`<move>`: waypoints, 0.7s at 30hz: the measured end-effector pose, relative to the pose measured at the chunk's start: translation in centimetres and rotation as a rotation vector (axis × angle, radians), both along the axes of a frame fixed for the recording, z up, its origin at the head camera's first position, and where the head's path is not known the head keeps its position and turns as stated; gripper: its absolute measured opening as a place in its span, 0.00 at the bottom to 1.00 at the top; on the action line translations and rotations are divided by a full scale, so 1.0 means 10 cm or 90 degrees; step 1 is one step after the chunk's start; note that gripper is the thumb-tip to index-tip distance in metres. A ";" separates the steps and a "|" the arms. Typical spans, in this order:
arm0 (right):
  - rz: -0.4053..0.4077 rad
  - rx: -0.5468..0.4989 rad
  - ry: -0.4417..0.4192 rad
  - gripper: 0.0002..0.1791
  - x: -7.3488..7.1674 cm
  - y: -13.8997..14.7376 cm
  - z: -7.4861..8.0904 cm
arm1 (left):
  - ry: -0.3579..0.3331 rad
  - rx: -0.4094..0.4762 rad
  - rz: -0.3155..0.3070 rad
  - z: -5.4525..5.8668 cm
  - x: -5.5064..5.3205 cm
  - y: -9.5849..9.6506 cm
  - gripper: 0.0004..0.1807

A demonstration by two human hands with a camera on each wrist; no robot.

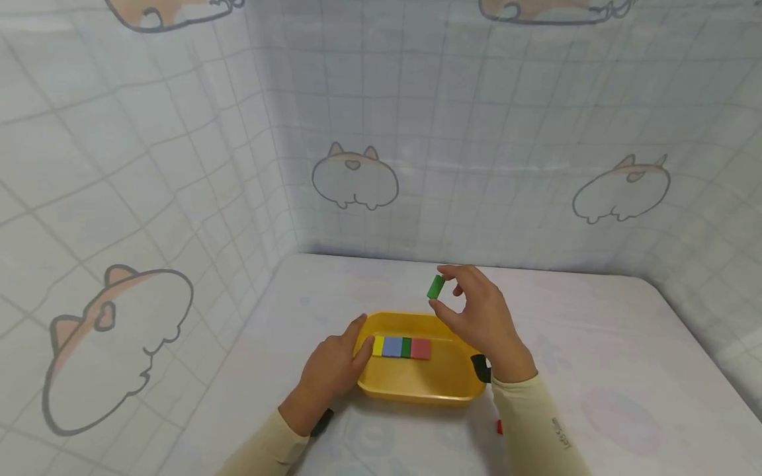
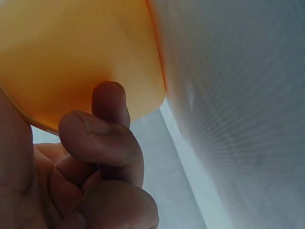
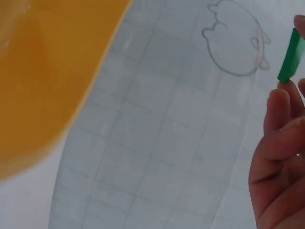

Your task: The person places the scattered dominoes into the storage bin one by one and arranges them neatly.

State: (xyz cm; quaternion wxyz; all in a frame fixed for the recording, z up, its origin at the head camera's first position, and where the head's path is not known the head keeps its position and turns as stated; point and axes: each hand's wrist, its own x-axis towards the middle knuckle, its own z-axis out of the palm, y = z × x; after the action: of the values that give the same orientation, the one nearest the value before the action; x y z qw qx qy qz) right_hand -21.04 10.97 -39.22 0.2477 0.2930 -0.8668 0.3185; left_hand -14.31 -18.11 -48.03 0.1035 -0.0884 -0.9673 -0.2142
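Note:
A yellow plastic tray point(image 1: 455, 380) stands on the white-covered table. My left hand point(image 1: 333, 360) grips its left side, the thumb over the rim and the other fingers against the outer wall, as the left wrist view shows. Inside the tray lies a row of flat blocks: a yellow block point(image 1: 378, 346) close to my left thumb, then a blue block point(image 1: 391, 347), a dark green block point(image 1: 406, 348) and a red block point(image 1: 421, 349). Above the tray's far right part, my right hand point(image 1: 483, 317) pinches a small green block point(image 1: 436, 287) by its ends between thumb and index finger.
A small red piece point(image 1: 500, 427) lies on the table in front of the tray, partly hidden by the right sleeve point(image 1: 536, 423). Sheeting with a grid and cartoon animals point(image 1: 355, 178) hangs at the back and both sides of the table point(image 1: 595, 317).

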 end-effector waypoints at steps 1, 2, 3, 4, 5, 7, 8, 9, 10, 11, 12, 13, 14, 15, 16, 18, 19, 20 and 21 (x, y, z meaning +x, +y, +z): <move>0.002 0.001 0.003 0.33 0.00 -0.02 -0.01 | -0.003 0.001 0.001 0.01 0.00 0.00 0.32; 0.006 0.002 0.005 0.32 0.00 -0.04 -0.02 | -0.005 0.003 0.001 0.01 0.00 0.00 0.32; 0.011 0.001 0.006 0.32 0.00 -0.06 -0.03 | -0.009 0.005 0.002 0.02 0.00 0.01 0.32; 0.015 0.005 0.006 0.31 0.00 -0.08 -0.04 | -0.012 0.006 0.003 0.02 0.01 0.01 0.32; 0.018 0.009 0.007 0.31 0.00 -0.10 -0.05 | -0.017 0.006 0.006 0.02 0.01 0.01 0.32; 0.022 0.019 0.008 0.30 -0.01 -0.13 -0.08 | -0.022 0.007 0.009 0.03 0.01 0.01 0.32; 0.025 0.020 0.009 0.30 -0.01 -0.15 -0.10 | -0.024 0.007 0.009 0.03 0.01 0.00 0.32; 0.027 0.022 0.008 0.30 -0.02 -0.16 -0.11 | -0.026 0.005 0.011 0.03 0.01 0.00 0.33; 0.027 0.026 0.006 0.29 -0.03 -0.17 -0.13 | -0.026 0.004 0.011 0.03 0.01 0.00 0.33; 0.027 0.029 0.001 0.29 -0.03 -0.18 -0.14 | -0.023 0.004 0.011 0.02 0.01 0.00 0.33; 0.027 0.034 -0.007 0.27 -0.04 -0.18 -0.16 | -0.020 0.004 0.010 0.02 0.01 0.00 0.33; 0.027 0.038 -0.018 0.27 -0.04 -0.19 -0.17 | -0.018 0.005 0.010 0.02 0.01 0.00 0.33; 0.027 0.045 -0.027 0.26 -0.04 -0.19 -0.19 | -0.017 0.005 0.010 0.01 0.01 0.00 0.33; 0.025 0.054 -0.038 0.25 -0.05 -0.20 -0.20 | -0.016 0.004 0.010 0.01 0.01 0.00 0.33; 0.023 0.063 -0.051 0.25 -0.04 -0.20 -0.22 | -0.015 0.004 0.010 0.00 0.01 -0.01 0.33; 0.018 0.079 -0.075 0.24 -0.04 -0.21 -0.24 | -0.018 0.005 0.008 0.00 0.01 -0.01 0.33; 0.017 0.086 -0.087 0.25 -0.04 -0.21 -0.25 | -0.022 0.004 0.009 0.00 0.01 -0.01 0.33; 0.015 0.094 -0.099 0.25 -0.04 -0.21 -0.26 | -0.025 0.004 0.009 0.00 0.01 -0.01 0.33; 0.015 0.099 -0.116 0.25 -0.04 -0.21 -0.27 | -0.027 0.004 0.009 0.00 0.01 -0.01 0.33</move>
State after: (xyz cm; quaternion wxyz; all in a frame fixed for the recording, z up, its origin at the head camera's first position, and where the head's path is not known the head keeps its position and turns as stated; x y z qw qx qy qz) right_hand -21.44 8.89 -41.92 0.1409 0.2914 -0.9043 0.2783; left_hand -14.16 -18.17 -48.01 0.0844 -0.0766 -0.9692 -0.2183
